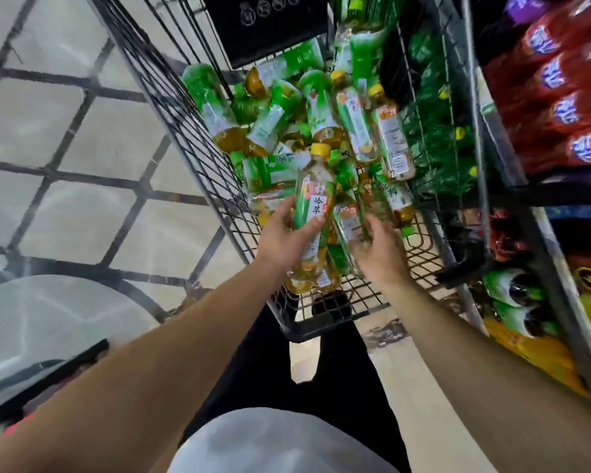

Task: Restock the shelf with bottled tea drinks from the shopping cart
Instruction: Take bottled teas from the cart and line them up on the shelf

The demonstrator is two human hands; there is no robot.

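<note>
A tea bottle with a yellow cap is gripped around its middle by the left hand, fingers and thumb curled round the label, cap pointing away from the wrist. Just beside it, the right hand is reached into the shopping cart, its blurred fingers bent among the bottles; whether one is held cannot be told. Beyond both hands, more tea bottles are piled loosely in the cart. To the right of the right hand, a shelf stocked with red-labelled bottles is seen.
</note>
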